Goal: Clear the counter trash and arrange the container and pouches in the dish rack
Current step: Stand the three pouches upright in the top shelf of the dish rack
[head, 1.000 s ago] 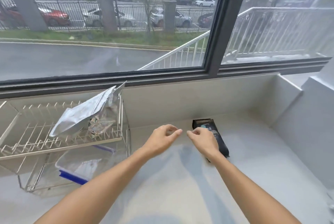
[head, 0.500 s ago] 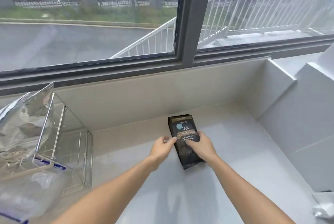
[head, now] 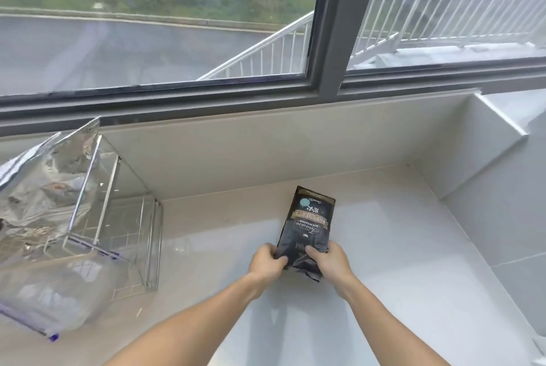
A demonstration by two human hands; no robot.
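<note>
Two bare hands grip the near end of a black pouch (head: 308,225) on the pale counter (head: 399,247): left hand (head: 267,260) pinching its left edge, right hand (head: 329,260) its right. Its long axis runs away from the person toward the window. The wire dish rack (head: 124,217), already holding a silver pouch (head: 38,182), stands well apart on the left-hand side.

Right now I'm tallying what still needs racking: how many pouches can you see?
2. A black pouch lies on the counter, gripped at its near end by both hands. A silver pouch leans in the dish rack at left. More may sit outside the frame.
</note>
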